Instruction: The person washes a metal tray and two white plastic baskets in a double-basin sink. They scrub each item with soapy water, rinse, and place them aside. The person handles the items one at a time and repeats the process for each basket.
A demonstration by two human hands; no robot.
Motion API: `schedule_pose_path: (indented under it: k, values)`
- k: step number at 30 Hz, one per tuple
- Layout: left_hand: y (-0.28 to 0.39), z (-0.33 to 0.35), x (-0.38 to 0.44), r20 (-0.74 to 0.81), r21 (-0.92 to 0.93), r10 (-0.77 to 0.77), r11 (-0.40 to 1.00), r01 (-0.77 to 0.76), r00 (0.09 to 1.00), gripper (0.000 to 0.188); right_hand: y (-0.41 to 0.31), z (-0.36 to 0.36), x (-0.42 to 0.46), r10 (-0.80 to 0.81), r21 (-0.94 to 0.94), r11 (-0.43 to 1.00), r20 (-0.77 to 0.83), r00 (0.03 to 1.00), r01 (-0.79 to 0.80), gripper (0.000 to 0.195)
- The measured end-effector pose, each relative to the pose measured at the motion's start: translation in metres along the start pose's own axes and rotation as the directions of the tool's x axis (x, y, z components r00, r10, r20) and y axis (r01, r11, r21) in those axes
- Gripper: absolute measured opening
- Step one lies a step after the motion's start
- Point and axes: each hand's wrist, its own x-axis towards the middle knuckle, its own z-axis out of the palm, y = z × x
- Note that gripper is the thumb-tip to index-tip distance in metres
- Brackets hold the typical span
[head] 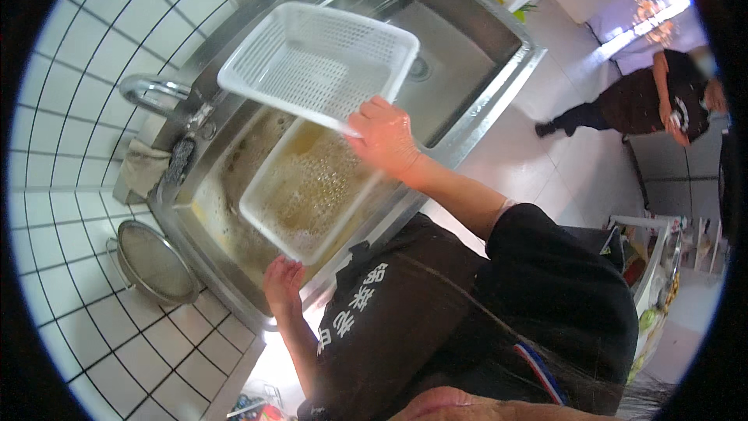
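Note:
My right hand [383, 135] grips the near rim of a white perforated plastic basket [321, 61]. The basket is tilted and looks empty, held above the sink divider and part of the right basin. Below it, a white rectangular plastic tub [274, 233] sits in the left basin among brownish, sudsy water [312, 187]. My left hand [284, 285] is at the tub's near left corner, beside the front edge of the basin. Its fingertips are at the rim; whether they grip it cannot be made out.
The stainless steel sink's right basin [444, 64] has a drain. A chrome faucet [155, 90], a cloth [145, 166] and a dark scrubber [177, 161] line the tiled wall. A mesh strainer [156, 263] hangs there. Another person [648, 99] stands across the floor; a shelf [651, 269] is behind me.

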Motion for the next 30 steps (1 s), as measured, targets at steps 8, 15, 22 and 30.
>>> schedule_pose_path:
  k: [8,15,22,30]
  values:
    - [-0.018,0.008,0.046,-0.164,0.389,0.172,0.916,-0.097,0.971,0.020,0.008,0.013,-0.013,0.051,-0.050,0.998,0.246,0.968,-0.040,0.033]
    - [0.001,0.034,0.065,0.004,0.985,0.687,0.122,-0.120,0.727,0.035,-0.025,-0.028,0.004,0.076,-0.215,0.976,0.248,0.966,-0.022,0.064]
    - [-0.017,0.001,0.112,-0.030,0.980,0.665,0.167,-0.110,0.746,0.035,-0.074,0.027,-0.033,-0.254,0.483,0.873,0.577,0.776,-0.073,0.020]
    - [-0.017,0.006,0.131,-0.064,0.992,0.519,0.124,-0.001,0.852,0.034,-0.116,0.203,-0.145,-0.619,0.620,0.777,0.784,-0.047,0.112,0.030]
